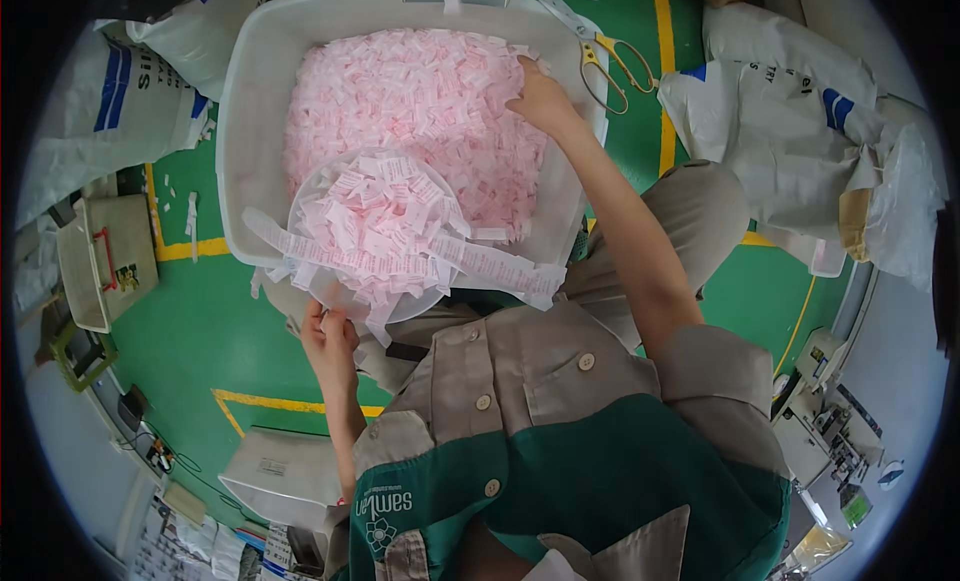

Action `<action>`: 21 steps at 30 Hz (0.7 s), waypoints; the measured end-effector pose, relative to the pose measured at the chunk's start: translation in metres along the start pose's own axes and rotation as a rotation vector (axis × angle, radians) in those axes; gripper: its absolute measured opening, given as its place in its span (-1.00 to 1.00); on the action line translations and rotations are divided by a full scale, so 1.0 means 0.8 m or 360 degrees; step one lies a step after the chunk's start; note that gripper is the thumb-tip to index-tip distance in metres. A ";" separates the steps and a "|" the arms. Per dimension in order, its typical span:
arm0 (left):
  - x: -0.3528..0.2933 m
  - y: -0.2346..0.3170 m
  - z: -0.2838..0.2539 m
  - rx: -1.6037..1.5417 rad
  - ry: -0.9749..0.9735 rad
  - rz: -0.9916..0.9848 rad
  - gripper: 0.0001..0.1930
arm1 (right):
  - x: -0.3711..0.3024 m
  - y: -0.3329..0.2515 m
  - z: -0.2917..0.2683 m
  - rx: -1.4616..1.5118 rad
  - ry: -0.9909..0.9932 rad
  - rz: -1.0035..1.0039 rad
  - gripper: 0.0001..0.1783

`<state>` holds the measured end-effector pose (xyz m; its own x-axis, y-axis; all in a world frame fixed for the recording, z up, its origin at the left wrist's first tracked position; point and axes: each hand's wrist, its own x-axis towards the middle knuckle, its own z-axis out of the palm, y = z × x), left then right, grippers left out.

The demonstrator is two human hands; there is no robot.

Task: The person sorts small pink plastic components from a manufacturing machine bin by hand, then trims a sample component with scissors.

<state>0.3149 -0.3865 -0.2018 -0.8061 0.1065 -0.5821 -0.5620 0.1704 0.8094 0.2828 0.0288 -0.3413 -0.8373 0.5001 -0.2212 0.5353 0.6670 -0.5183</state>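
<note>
A white bowl (411, 307) heaped with small pink-and-white printed sachets (375, 216) rests at the near left of a large white tub (232, 161). Long uncut sachet strips (500, 268) hang over its rim on both sides. My left hand (330, 341) has its fingers curled at the bowl's near-left edge, closed on the rim; the fingertips are partly hidden. Inside the tub lies a broad pile of loose pink sachets (410, 91). My right hand (545, 96) touches the pile's right edge, thumb and forefinger apart, with nothing visible between them.
Scissors (598, 51) with yellow handles lie across the tub's far-right rim. White sacks (150, 91) stand at the left, more sacks (780, 121) at the right. A pale bin (108, 256) and a box (280, 471) are on the green floor, which has yellow lines.
</note>
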 end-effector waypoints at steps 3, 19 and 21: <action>-0.002 0.001 0.000 -0.0036 -0.0029 -0.0003 -0.72 | 0.008 0.005 0.003 -0.0070 0.0003 -0.0065 -0.53; -0.001 -0.007 0.001 -0.0005 0.0033 0.0005 -0.68 | 0.029 -0.014 0.006 0.0064 0.0132 -0.0594 -0.70; -0.001 -0.006 -0.001 -0.0003 0.0027 -0.0001 -0.68 | 0.020 -0.026 0.012 0.0075 0.0122 -0.0472 -0.71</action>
<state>0.3181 -0.3880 -0.2056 -0.8087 0.0897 -0.5813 -0.5629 0.1685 0.8092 0.2570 0.0175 -0.3422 -0.9444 0.3288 0.0072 0.2617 0.7645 -0.5891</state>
